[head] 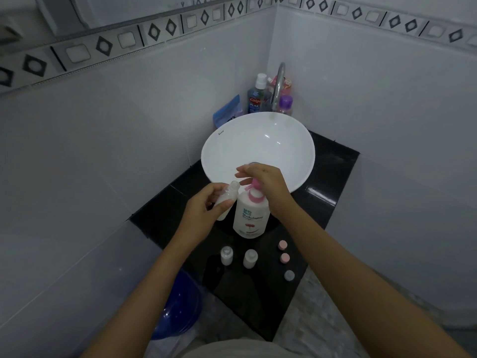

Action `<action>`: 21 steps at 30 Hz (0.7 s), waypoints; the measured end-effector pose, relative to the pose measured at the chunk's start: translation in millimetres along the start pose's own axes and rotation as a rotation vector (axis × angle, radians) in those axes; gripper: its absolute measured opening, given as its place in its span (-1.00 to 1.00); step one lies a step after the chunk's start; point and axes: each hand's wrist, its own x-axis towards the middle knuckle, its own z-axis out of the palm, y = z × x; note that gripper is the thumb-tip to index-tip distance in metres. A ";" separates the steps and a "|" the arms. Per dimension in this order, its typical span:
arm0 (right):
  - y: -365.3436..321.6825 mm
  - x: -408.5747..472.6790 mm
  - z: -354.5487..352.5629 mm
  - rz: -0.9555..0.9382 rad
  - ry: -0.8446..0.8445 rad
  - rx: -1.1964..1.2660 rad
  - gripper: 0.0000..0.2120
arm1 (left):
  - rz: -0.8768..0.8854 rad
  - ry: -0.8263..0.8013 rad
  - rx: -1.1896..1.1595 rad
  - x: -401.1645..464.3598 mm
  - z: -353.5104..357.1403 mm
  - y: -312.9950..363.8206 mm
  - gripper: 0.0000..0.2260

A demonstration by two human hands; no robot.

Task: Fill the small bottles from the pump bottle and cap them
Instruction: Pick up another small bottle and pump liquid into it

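Note:
A white pump bottle (249, 218) with a pink pump head stands on the black counter (322, 192) in front of the sink. My right hand (268, 187) rests on top of the pump head, fingers spread. My left hand (204, 210) holds a small clear bottle (227, 196), tilted with its open mouth just under the pink nozzle. Two more small bottles (226, 255) (249, 258) stand uncapped nearer to me. To their right lie three loose caps: two pink caps (282, 244) (284, 257) and a grey cap (289, 275).
A white basin (258, 140) fills the counter's back, with a chrome tap (279, 81) above it. Mouthwash (256, 96), a purple bottle (285, 105) and a blue pouch (228, 111) crowd the corner. Tiled walls close in left and right. A blue bucket (178, 306) sits on the floor.

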 end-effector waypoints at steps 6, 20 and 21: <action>-0.5 -3.3 -2.1 -0.055 0.059 0.002 -0.83 | -0.035 -0.006 0.006 -4.5 3.7 -7.3 -0.73; 16.1 -35.9 -39.9 -0.230 0.255 -0.241 -0.79 | -0.124 -0.034 -0.040 -34.1 22.2 -30.2 -0.73; 19.5 -40.5 -45.1 -0.242 0.294 -0.251 -0.78 | -0.131 -0.037 -0.050 -37.5 24.1 -32.0 -0.73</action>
